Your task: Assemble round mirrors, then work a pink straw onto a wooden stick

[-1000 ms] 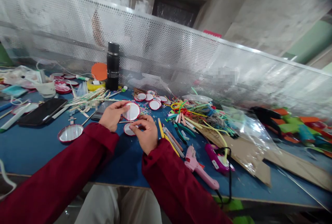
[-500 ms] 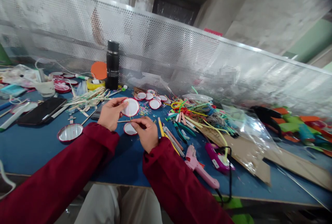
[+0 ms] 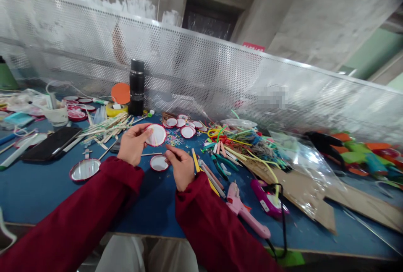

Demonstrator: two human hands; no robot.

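My left hand [image 3: 132, 142] pinches a round white disc with a red rim [image 3: 156, 135] by its left edge, tilted up above the table. Thumb and fingertips of my right hand [image 3: 180, 166] are pressed together just below and right of that disc; what they hold is too small to make out. A thin stick [image 3: 151, 154] runs toward the right fingertips, and I cannot tell if it touches them. Beside those fingers lies a smaller red-rimmed disc [image 3: 158, 163]. A larger red-rimmed disc [image 3: 85, 170] lies left of my left forearm.
Behind my hands are tiny coloured bits [image 3: 174, 139] and several red-rimmed discs [image 3: 187, 132]. To the right lie pliers [image 3: 219, 167], a pink glue gun [image 3: 241, 209] and cardboard [image 3: 302, 194]. A black bottle [image 3: 137, 89] stands at the back; a phone [image 3: 52, 144] lies left.
My right hand has moved slightly right and down, away from the disc's lower edge. My left hand still holds the disc. The camera view has tipped upward a little.
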